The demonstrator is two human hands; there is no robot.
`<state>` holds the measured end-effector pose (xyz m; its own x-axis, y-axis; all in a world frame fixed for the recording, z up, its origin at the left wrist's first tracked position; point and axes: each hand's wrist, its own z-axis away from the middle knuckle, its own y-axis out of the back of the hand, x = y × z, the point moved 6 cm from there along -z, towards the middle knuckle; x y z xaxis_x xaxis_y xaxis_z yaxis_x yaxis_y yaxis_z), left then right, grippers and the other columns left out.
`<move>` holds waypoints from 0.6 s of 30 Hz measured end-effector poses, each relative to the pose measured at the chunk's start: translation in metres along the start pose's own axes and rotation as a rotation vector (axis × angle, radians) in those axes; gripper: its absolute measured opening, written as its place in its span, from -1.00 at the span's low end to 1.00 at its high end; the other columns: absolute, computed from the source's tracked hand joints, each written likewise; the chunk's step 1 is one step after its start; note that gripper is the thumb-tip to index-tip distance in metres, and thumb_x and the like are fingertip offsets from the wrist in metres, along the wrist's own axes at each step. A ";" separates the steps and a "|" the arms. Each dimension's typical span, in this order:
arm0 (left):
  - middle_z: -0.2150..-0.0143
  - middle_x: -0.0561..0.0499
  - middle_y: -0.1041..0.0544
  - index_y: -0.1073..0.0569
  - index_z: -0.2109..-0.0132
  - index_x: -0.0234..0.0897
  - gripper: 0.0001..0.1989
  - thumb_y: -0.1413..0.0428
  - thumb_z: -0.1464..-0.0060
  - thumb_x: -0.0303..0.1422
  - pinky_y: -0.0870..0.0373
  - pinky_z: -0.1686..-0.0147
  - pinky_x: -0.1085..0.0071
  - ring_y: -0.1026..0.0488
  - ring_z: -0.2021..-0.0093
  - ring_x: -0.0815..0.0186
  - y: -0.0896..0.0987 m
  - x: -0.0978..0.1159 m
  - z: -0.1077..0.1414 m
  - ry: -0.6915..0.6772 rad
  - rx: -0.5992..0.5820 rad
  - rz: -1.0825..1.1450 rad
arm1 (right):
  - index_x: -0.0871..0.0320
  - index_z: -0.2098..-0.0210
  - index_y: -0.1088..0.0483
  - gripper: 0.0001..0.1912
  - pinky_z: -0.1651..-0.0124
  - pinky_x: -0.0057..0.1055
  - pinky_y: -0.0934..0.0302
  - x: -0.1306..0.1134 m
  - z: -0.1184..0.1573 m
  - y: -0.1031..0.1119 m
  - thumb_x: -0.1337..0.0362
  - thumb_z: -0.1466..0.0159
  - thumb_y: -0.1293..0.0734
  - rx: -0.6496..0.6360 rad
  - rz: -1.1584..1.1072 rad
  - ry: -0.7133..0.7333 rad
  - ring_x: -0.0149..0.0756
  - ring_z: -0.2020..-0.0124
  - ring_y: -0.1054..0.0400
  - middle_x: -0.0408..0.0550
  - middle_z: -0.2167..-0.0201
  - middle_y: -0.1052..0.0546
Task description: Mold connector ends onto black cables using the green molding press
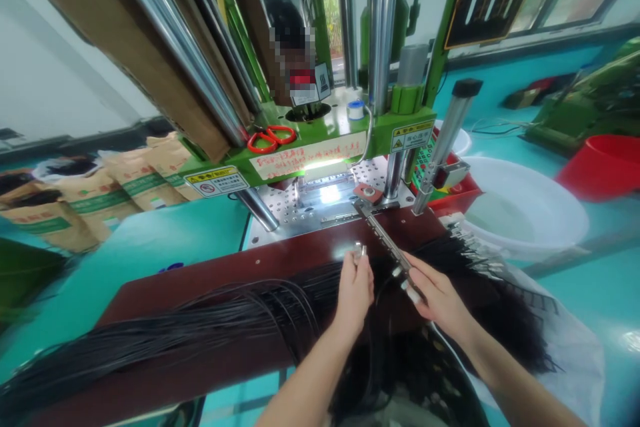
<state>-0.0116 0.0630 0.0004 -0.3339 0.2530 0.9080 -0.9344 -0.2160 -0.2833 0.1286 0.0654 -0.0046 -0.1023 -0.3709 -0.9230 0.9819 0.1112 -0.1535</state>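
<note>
My left hand is closed on small silvery connector ends, held above the front edge of the dark red board. To its right, my right hand grips the near end of a long metal bar with a row of slots. White plugs show on the bar beside the fingers. The bar's far end lies over the perforated metal plate, near a small reddish block. Bundled black cables stretch over the board, with more cable ends at the right.
A green press frame with steel columns rises ahead, with red-handled scissors on it. A lit metal mould sits under it. White tub and red basin stand right; paper sacks stand left.
</note>
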 end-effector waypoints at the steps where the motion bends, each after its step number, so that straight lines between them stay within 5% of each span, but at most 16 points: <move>1: 0.68 0.28 -0.03 -0.14 0.41 -0.22 -0.66 -0.05 0.06 -0.06 0.16 0.75 0.63 0.10 0.73 0.60 -0.001 0.002 -0.001 0.003 -0.011 0.001 | 0.04 -0.02 -0.31 -0.45 0.64 -0.60 0.19 0.000 0.000 0.001 -0.03 -0.07 -0.31 0.011 -0.017 -0.014 -0.51 0.62 0.00 -0.17 0.56 -0.27; 11: 0.78 0.28 -0.02 -0.24 0.50 -0.28 -0.62 -0.16 0.20 -0.07 0.19 0.78 0.59 0.11 0.78 0.60 -0.006 0.000 -0.004 0.081 -0.082 -0.146 | 0.10 -0.03 -0.31 -0.41 0.65 -0.60 0.18 0.000 -0.002 -0.003 0.00 -0.05 -0.35 -0.066 -0.028 -0.015 -0.49 0.59 -0.02 -0.10 0.51 -0.32; 18: 0.75 0.25 -0.06 -0.27 0.47 -0.29 -0.66 -0.10 0.10 -0.09 0.08 0.74 0.58 0.05 0.76 0.58 0.001 -0.006 -0.010 -0.017 -0.098 -0.210 | 0.11 -0.14 -0.16 -0.38 0.67 -0.57 0.15 0.005 -0.003 -0.006 -0.03 -0.16 -0.23 -0.142 0.194 0.100 -0.51 0.66 0.05 -0.22 0.64 -0.19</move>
<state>-0.0119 0.0704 -0.0081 -0.1297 0.2667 0.9550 -0.9910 -0.0679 -0.1156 0.1216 0.0657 -0.0094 0.0633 -0.2379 -0.9692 0.9530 0.3026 -0.0120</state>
